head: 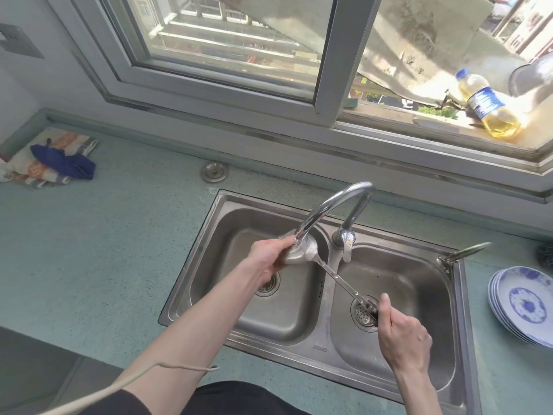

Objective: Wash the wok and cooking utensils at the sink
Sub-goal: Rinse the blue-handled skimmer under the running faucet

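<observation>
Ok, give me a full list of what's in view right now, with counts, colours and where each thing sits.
ladle: one, steel, bowl under the spout over the left basin, handle slanting across to the right basin
faucet: one, chrome, behind the divider
sink: one, steel, two basins, set in the counter
plates: a stack, white with blue pattern, counter right of the sink
oil bottle: one, yellow with blue label, window ledge, top right
cloths: a pile, blue on patterned, counter far left
left hand: holds the ladle bowl
right hand: grips the handle end

Shiny metal ladle (302, 253) and faucet (335, 202); brushed steel sink (299, 348) (duller); matt speckled countertop (98, 244).
</observation>
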### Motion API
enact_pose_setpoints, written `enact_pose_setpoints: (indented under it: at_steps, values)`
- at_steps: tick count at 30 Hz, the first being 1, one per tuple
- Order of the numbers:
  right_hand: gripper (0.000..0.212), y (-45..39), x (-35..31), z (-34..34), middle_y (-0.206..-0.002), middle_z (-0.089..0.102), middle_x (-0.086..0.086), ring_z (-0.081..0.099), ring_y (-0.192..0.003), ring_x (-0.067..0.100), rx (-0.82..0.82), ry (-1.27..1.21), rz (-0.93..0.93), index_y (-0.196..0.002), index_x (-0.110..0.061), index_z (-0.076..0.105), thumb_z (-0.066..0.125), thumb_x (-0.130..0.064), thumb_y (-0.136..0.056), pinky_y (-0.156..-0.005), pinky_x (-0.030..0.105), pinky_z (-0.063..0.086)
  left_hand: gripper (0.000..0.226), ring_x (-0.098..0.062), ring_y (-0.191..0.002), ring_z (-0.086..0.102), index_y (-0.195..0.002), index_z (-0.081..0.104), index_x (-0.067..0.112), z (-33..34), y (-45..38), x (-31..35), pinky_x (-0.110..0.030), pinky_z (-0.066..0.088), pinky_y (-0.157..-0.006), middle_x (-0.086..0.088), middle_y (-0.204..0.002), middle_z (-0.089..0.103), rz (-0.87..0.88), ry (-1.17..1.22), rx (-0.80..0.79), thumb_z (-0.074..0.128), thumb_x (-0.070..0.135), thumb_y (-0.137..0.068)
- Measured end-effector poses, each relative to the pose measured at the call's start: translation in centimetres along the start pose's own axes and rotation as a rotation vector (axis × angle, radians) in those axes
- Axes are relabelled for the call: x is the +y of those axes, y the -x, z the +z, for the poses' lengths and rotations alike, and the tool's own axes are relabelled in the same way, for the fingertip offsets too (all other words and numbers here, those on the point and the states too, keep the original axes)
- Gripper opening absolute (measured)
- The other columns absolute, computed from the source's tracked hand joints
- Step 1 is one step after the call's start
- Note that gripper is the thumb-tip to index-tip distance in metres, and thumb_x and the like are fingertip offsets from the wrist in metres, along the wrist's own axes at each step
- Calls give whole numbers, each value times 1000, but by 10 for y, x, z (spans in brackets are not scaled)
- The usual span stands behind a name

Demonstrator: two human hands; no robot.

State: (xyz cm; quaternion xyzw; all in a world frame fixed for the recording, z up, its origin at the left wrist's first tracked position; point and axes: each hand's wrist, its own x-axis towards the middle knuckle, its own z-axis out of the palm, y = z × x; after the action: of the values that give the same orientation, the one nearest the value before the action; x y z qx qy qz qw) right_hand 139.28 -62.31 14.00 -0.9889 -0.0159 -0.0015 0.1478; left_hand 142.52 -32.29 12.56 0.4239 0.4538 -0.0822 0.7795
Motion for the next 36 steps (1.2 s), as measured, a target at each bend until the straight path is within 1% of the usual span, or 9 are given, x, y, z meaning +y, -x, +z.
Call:
enact_pose_setpoints:
  at_steps: [2,5,8,15,21,25,28,33,36]
  values:
    - [80,2,2,1,-63,67,21,66,-67,47,-17,-28,-6,-73,-13,71,15,-65,-96,-60,43,42,35,-25,-83,71,-107,76,2,2,-4,1,-36,60,-74,-12,-98,78,30,-8,71,82,29,-86]
    - [63,5,2,-1,-58,64,9,63,-64,44,-11,-115,-47,-66,-24,56,20,-66,-98,-56,41,42,21,-19,-70,68,-102,72,10,3,-6,5,-22,52,-50,-6,-85,73,56,-5,130,69,30,-98]
    - [46,7,-2,-5,-53,52,-2,59,-61,42,-4,-150,-62,-63,-35,36,27,-64,-98,-52,39,41,18,-17,-71,68,-109,69,8,2,-1,7,-23,54,-47,-7,-86,72,2,42,59,60,22,-103]
    - [72,9,0,-9,-50,59,1,60,-61,35,-129,-156,127,-57,-22,53,23,-75,-96,-59,39,50,20,-20,-83,69,-109,77,13,-6,6,5,-34,58,-75,-6,-98,75,-107,89,-162,62,18,-98]
    - [70,1,-23,-27,-49,67,-3,65,-44,9,-440,-282,130,-62,-13,70,35,-54,-107,-62,27,49,37,-31,-72,62,-85,61,7,-2,5,-12,-41,51,-80,-17,-81,66,-144,330,53,33,25,-103]
    - [60,-2,-27,-27,-56,70,-3,68,-47,13,-544,-320,60,-72,-14,68,40,-54,-106,-71,33,56,49,-47,-108,70,-105,64,-5,-11,-6,-19,-35,56,-63,-29,-109,71,-165,244,165,24,23,-101]
    - [44,-1,-26,-22,-64,67,-6,66,-52,9,-444,-310,-26,-75,-26,67,58,-63,-95,-69,35,55,68,-43,-102,73,-129,60,-3,-17,-16,-21,-39,61,-60,-28,-116,71,-165,234,220,20,47,-106]
    - [36,0,-23,-16,-65,62,-12,58,-66,14,-351,-79,-167,-79,-35,59,54,-67,-94,-63,34,52,64,-36,-100,69,-131,50,9,-13,1,-14,-47,57,-91,-18,-125,67,-96,166,227,17,58,-107]
    - [45,1,-20,-14,-63,65,-9,64,-69,17,-359,-6,-161,-80,-28,61,46,-67,-98,-66,35,55,65,-27,-101,71,-137,56,9,-11,4,-16,-38,55,-90,-13,-126,70,-56,17,153,23,56,-108]
